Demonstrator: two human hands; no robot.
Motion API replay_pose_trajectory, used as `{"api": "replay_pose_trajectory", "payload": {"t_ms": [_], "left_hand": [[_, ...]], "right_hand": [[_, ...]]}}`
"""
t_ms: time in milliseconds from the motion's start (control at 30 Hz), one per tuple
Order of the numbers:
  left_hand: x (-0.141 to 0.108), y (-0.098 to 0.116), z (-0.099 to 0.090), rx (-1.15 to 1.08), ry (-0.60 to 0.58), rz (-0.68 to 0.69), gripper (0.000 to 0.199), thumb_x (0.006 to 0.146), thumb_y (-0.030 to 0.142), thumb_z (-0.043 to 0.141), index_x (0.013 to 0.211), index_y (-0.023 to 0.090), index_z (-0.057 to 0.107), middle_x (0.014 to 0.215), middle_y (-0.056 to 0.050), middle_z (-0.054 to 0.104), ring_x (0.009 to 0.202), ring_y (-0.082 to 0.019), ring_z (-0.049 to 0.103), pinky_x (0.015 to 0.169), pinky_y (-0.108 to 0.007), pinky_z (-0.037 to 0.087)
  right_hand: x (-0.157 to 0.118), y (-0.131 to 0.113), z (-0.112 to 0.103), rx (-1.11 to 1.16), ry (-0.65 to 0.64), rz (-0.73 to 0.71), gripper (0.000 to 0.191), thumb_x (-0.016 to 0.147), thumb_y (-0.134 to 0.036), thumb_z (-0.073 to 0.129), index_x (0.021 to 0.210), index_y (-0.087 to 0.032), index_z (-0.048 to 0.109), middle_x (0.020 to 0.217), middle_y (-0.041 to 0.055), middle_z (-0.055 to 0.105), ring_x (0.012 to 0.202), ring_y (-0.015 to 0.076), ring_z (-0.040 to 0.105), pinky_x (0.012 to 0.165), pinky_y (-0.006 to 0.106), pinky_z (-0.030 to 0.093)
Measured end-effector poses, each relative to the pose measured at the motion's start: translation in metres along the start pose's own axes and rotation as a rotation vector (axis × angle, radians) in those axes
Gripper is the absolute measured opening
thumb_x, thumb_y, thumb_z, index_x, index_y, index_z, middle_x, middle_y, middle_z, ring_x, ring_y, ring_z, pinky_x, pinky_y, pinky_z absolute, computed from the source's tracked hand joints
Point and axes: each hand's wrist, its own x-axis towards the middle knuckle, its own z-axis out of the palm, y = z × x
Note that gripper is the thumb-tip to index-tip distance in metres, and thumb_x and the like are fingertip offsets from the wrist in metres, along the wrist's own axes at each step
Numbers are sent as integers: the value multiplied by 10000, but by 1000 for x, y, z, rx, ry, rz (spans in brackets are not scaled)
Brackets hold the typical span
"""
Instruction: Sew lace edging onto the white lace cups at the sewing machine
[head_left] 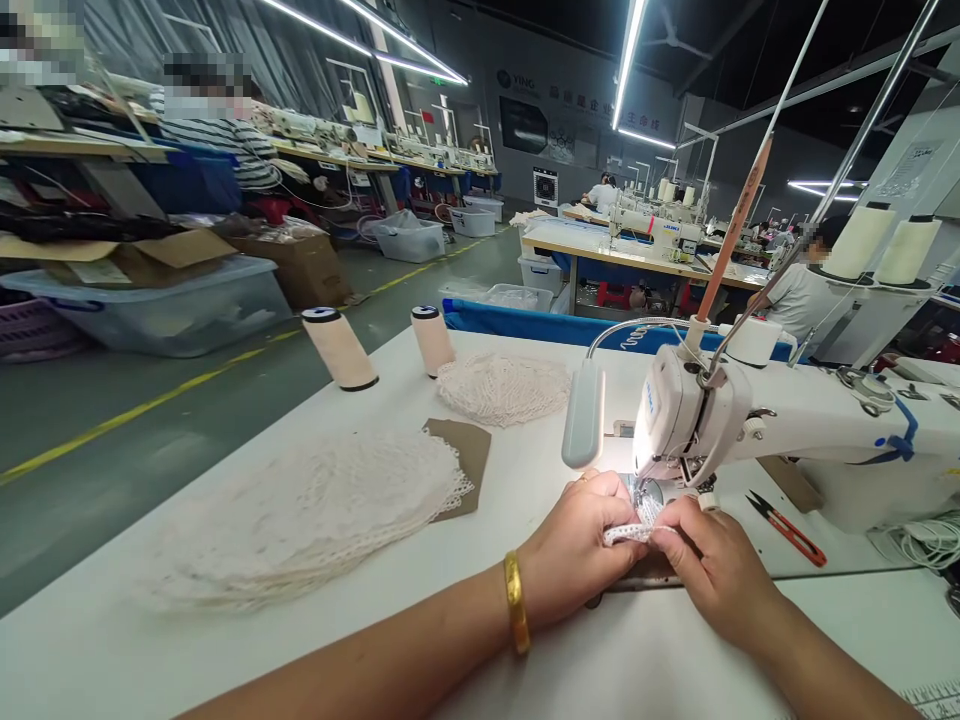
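The left hand (574,545) grips a white lace strip (624,535), which runs across to the pinching right hand (716,565), below the sewing machine's (690,415) head. The back wall (551,155) reads "YING"; the machine's blue lettering (649,398) seems too small to read.

Two hands (574,545) (724,570), one bangle (515,602) — two lace stacks (300,510) (502,388)
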Motion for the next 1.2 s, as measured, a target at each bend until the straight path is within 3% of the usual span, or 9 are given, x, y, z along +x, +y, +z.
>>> {"api": "replay_pose_trajectory", "payload": {"t_ms": [167, 267, 433, 667, 933, 1100, 1200], "left_hand": [[-16, 3, 2, 190, 26, 213, 144, 815, 91, 690, 725, 203, 679, 876, -3, 673, 865, -191, 579, 815, -341, 394], [-27, 5, 4, 276, 43, 349, 177, 896, 94, 643, 767, 212, 673, 920, 3, 726, 882, -201, 597, 880, -391, 378], [-32, 6, 5, 291, 38, 418, 239, 965, 70, 558, 809, 210, 671, 858, 18, 762, 805, -178, 624, 927, -409, 365], [-27, 1, 6, 291, 47, 405, 245, 948, 48, 551, 850, 213, 703, 882, 27, 789, 779, -167, 650, 906, -406, 365], [-14, -9, 4, 344, 11, 349, 272, 853, 2, 547, 846, 213, 719, 899, -7, 803, 827, -191, 694, 882, -405, 393], [-5, -9, -1, 282, -33, 246, 255, 798, 16, 548, 881, 212, 690, 900, -10, 771, 864, -206, 678, 887, -358, 442], [2, -10, -5, 175, -48, 140, 236, 860, 63, 515, 919, 214, 687, 914, -13, 750, 860, -199, 658, 850, -316, 480]], "right_hand": [[-3, -4, -6, -46, -120, -161, 296, 1147, -278, 369, 891, -249, 514, 774, -16, 636, 695, 176, 568, 676, 291, 409], [-5, -10, -10, -99, -195, -255, 320, 1142, -284, 380, 846, -244, 497, 756, -16, 620, 687, 172, 543, 682, 299, 399], [-4, -15, -15, -100, -236, -267, 320, 1139, -262, 381, 846, -241, 508, 752, -23, 615, 693, 159, 554, 704, 302, 408], [-6, -5, -9, -184, -188, -242, 324, 1130, -259, 404, 815, -242, 474, 732, -18, 592, 664, 170, 498, 659, 294, 375], [-4, 9, -1, -251, -168, -215, 285, 1106, -208, 424, 832, -246, 493, 760, 0, 620, 692, 190, 539, 629, 312, 357], [-2, 13, 2, -205, -128, -92, 269, 1116, -253, 396, 895, -253, 550, 780, 11, 643, 711, 209, 596, 626, 314, 397], [2, 12, 3, -101, -67, 34, 278, 1124, -299, 392, 919, -262, 576, 784, -1, 670, 698, 200, 620, 627, 299, 438]]}}
